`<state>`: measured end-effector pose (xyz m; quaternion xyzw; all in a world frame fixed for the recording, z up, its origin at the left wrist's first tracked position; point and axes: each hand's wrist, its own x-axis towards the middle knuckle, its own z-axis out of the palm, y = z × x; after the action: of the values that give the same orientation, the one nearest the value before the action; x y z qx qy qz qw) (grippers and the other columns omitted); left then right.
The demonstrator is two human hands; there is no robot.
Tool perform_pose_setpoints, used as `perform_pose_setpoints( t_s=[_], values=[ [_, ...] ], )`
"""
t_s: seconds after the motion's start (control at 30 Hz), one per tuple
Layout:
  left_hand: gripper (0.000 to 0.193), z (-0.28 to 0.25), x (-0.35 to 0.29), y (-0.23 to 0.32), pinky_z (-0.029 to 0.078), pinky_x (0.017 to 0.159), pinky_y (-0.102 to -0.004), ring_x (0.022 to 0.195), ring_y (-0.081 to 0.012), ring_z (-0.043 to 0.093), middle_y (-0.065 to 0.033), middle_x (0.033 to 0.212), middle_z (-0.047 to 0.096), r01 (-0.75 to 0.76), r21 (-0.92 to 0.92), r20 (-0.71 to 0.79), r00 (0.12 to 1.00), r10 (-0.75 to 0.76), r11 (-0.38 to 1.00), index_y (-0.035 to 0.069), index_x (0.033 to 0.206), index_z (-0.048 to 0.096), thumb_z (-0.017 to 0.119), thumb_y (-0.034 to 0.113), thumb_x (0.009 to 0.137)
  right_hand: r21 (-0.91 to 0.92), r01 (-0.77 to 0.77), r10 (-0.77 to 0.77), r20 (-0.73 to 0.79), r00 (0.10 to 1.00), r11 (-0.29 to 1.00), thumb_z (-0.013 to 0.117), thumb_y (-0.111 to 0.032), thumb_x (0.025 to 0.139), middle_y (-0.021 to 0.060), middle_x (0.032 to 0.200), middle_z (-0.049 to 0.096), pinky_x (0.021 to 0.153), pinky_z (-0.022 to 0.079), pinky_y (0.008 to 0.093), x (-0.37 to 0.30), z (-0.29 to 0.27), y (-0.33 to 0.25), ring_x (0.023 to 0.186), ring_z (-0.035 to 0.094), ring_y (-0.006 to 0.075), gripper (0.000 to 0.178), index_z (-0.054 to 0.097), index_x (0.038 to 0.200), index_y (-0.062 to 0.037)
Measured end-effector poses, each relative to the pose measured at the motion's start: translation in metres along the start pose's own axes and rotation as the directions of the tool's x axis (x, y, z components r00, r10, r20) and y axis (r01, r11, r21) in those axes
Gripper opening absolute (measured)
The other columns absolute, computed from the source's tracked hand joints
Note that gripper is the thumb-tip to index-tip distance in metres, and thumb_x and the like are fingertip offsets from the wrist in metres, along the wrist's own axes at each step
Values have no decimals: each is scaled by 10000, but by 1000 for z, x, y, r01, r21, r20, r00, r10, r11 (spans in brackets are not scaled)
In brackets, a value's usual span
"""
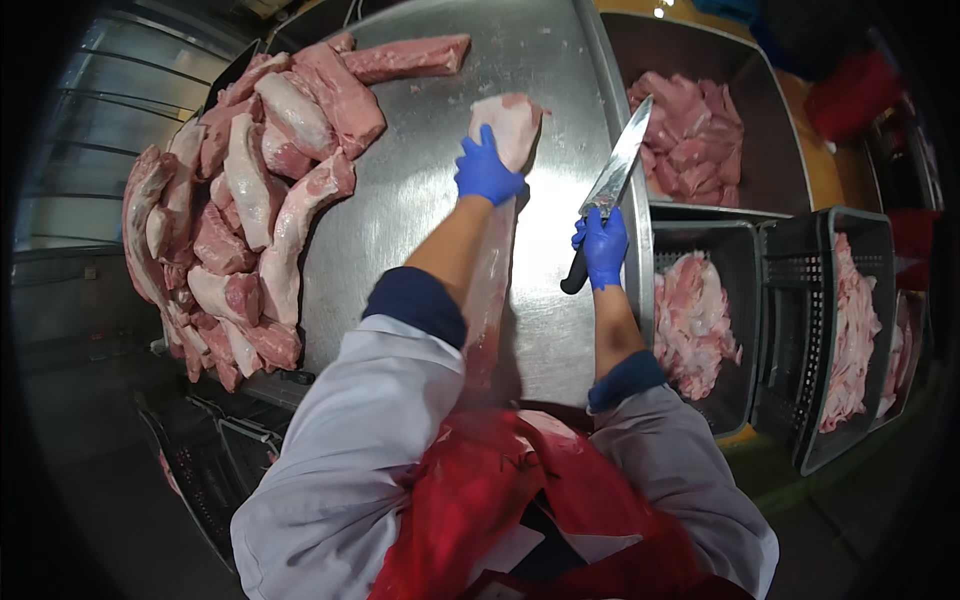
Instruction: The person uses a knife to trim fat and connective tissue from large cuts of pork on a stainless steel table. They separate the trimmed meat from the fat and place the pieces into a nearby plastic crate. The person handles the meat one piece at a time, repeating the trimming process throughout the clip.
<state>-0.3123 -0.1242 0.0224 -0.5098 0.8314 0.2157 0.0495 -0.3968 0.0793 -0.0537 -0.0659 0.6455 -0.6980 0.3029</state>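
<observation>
A long, pale, fat-covered pork loin (517,130) lies lengthwise on the steel table (405,130), running back towards my apron. My blue-gloved left hand (488,172) grips it near its far end, fingers spread over the fat. To the right, my blue-gloved right hand (603,247) is closed round the black handle of a large knife (622,160). Its blade points away from me, over the table's right edge and apart from the loin. The handle's butt shows below my fist.
At the left is a big heap of pork pieces (240,200), with one strip (410,58) at the back. A metal bin (780,150) of trimmed meat stands at the far right. Nearer are grey crates, one (705,235) holding fatty trimmings, another (885,300) pale strips.
</observation>
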Motion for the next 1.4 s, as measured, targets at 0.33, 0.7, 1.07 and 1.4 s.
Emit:
perform_pose_setpoints(
  t_s=[0.33, 0.7, 1.07, 1.4],
  values=[
    [849, 18, 53, -89, 101, 1233, -509, 1530, -409, 123, -274, 1632, 163, -454, 109, -313, 829, 464, 884, -32, 1565, 207, 520, 467, 954, 28, -86, 84, 49, 995, 996, 558, -168, 986, 134, 777, 658, 502, 527, 275, 16, 23, 2, 569, 641, 149, 208, 557, 1049, 30],
    [673, 14, 67, -69, 124, 1236, -495, 1524, -420, 155, -239, 1628, 226, -572, 174, -285, 750, 597, 802, -10, 1554, 282, 448, 326, 994, -505, 232, -38, 364, 931, 831, 540, -98, 878, 186, 899, 661, 600, 558, 361, 125, 128, -40, 652, 649, 239, 864, 123, 1622, -233],
    [677, 15, 70, -78, 159, 1227, -517, 1507, -419, 211, -236, 1611, 272, -601, 131, -324, 725, 607, 788, -24, 1518, 350, 504, 326, 959, -738, 315, 184, 508, 841, 597, 469, -92, 878, 325, 1201, 637, 909, 548, 469, 141, 157, -77, 996, 702, 411, 814, 92, 1598, -83],
    [664, 21, 68, -80, 158, 1231, -508, 1512, -396, 210, -194, 1620, 281, -551, 147, -361, 743, 563, 821, 14, 1531, 353, 489, 322, 958, -758, 191, 282, 447, 849, 624, 466, -18, 863, 215, 786, 680, 497, 536, 398, 68, 123, -72, 524, 629, 242, 855, 119, 1622, -202]
  ],
)
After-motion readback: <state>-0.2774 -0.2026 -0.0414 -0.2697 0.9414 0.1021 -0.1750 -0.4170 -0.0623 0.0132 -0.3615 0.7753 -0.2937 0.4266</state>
